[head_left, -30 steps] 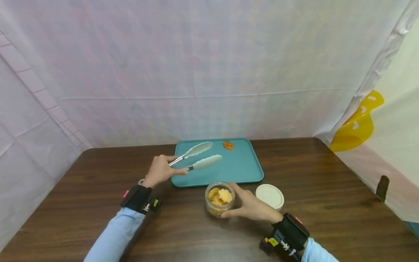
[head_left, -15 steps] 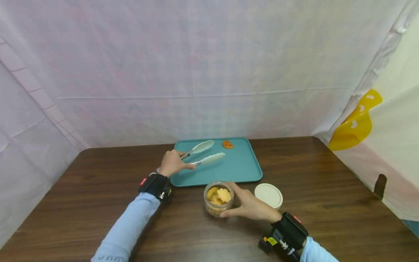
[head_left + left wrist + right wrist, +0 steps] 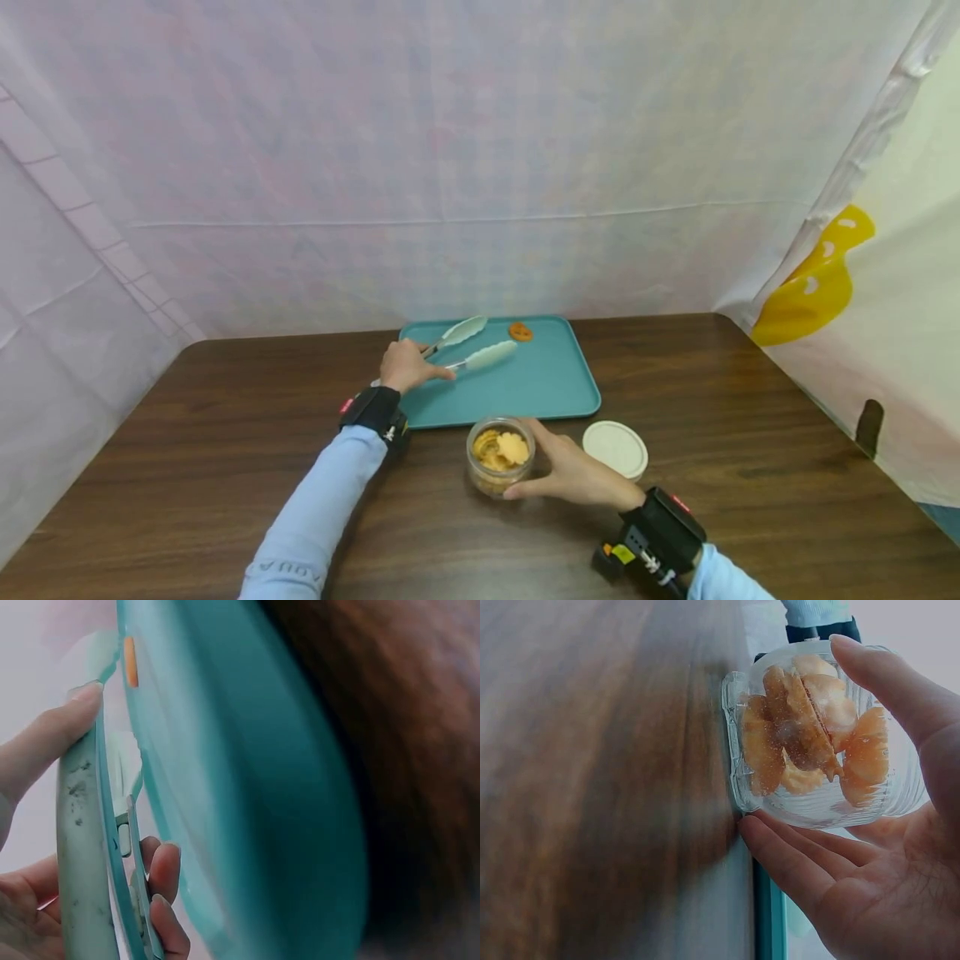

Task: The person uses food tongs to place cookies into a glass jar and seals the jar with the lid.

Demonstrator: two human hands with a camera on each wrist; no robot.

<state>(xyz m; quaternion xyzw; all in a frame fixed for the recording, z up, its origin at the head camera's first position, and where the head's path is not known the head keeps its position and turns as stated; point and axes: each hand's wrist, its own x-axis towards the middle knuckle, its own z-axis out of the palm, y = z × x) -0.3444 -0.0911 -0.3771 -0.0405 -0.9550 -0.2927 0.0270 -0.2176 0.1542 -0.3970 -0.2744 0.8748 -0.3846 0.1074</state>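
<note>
The person's left hand (image 3: 405,365) grips a pair of pale tongs (image 3: 471,343) by the handle end, fingers and thumb curled round both arms, with the two spoon-shaped tips spread apart and reaching out over the teal tray (image 3: 551,392). The wrist view shows the fingers (image 3: 161,885) wrapped on the tong arms right at the tray's rim. A single orange snack (image 3: 521,332) lies on the tray near its far edge, just beyond the tong tips and apart from them. The right hand (image 3: 573,475) cups a small clear glass jar (image 3: 500,457) that stands on the dark wooden table (image 3: 750,467) just in front of the tray; thumb and fingers curve round its wall. The jar is open and holds orange snack pieces (image 3: 810,739). Its white lid (image 3: 616,448) lies flat on the table just beside the right hand.
</note>
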